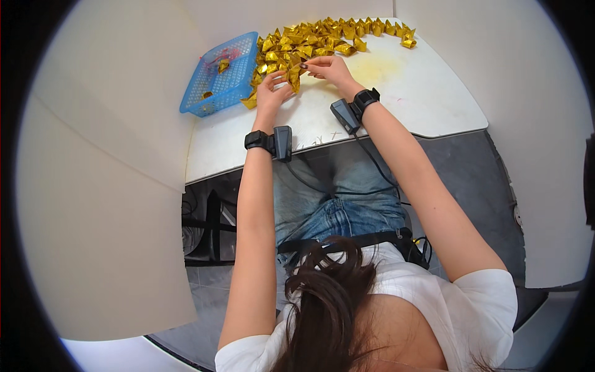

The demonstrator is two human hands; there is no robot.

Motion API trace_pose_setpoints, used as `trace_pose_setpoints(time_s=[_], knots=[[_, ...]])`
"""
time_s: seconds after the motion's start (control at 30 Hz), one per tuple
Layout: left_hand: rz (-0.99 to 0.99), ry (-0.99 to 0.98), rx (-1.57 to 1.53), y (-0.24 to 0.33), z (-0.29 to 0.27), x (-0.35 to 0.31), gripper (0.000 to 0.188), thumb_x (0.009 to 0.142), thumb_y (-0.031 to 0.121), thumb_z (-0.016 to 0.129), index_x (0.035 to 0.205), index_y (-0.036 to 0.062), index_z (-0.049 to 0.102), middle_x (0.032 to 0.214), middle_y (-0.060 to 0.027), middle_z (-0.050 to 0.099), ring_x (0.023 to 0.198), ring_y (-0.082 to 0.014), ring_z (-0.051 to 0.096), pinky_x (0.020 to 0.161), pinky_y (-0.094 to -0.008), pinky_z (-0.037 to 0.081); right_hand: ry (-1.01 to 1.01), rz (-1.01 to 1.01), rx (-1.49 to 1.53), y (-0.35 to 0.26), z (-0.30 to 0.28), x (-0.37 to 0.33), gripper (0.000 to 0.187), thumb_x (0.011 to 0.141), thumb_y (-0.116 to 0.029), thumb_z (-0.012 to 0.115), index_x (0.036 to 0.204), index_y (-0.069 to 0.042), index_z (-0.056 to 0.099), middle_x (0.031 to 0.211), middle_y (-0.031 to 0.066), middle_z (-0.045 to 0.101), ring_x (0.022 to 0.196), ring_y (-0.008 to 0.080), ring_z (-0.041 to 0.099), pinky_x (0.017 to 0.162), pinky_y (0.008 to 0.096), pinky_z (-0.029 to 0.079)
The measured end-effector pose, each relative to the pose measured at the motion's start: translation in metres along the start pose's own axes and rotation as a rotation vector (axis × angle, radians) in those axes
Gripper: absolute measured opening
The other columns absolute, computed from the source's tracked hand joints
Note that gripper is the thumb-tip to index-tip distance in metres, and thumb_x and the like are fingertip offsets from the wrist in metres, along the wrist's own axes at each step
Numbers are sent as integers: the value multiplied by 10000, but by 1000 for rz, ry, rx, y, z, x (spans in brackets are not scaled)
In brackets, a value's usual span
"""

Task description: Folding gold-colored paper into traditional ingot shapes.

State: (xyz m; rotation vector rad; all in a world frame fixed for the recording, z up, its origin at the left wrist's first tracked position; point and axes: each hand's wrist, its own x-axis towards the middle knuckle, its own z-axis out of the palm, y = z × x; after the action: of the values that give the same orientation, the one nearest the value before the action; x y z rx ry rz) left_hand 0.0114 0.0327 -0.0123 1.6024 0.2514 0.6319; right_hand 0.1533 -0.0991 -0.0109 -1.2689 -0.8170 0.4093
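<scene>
Over the white table, a folded gold foil paper ingot (294, 80) is held between my two hands. My left hand (273, 98) has its fingers closed at the left side of the ingot. The thumb and fingertips of my right hand (334, 69) pinch its upper right edge. Just beyond my hands lies a heap of similar gold paper ingots (304, 51), spreading along the back of the table. Some of them lie right beside my left hand, against the basket's side.
A blue plastic basket (214, 106) stands at the table's left, holding a couple of gold pieces and something red. The white table (421, 93) has a curved right edge and pale walls around it. Black wrist straps with cabled boxes (282, 144) sit on both my wrists.
</scene>
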Motion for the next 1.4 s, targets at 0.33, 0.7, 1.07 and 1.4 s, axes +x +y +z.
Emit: trace_pose_setpoints(time_s=[0.33,0.7,1.07,1.4], knots=[[-49,264,-32,-11,13,11,240,844,80,514,1032,-64,556,947,-127,589,826,-224,637,696,-300,569,-3,21,-14,3,-2,2,163,837,-162,645,951,-45,648,812,20,661,687,74,613,619,189,465],[-5,253,-190,-10,16,9,308,893,119,523,1141,-62,505,985,-127,607,798,-224,636,706,-314,563,112,-6,44,9,-6,7,163,837,-168,643,947,-52,615,789,9,635,637,66,588,589,191,447],[13,226,-130,-9,10,7,311,871,125,608,1156,33,523,936,-95,638,804,-146,627,661,-262,521,458,-80,-72,10,-9,11,183,797,-182,684,872,-19,653,732,42,658,584,102,606,516,228,466],[102,409,-194,-13,-1,9,282,798,144,707,1039,58,589,727,-39,622,631,-78,563,533,-204,422,433,-96,-166,2,-3,3,181,788,-194,685,896,-50,666,732,36,666,608,93,602,554,231,471]])
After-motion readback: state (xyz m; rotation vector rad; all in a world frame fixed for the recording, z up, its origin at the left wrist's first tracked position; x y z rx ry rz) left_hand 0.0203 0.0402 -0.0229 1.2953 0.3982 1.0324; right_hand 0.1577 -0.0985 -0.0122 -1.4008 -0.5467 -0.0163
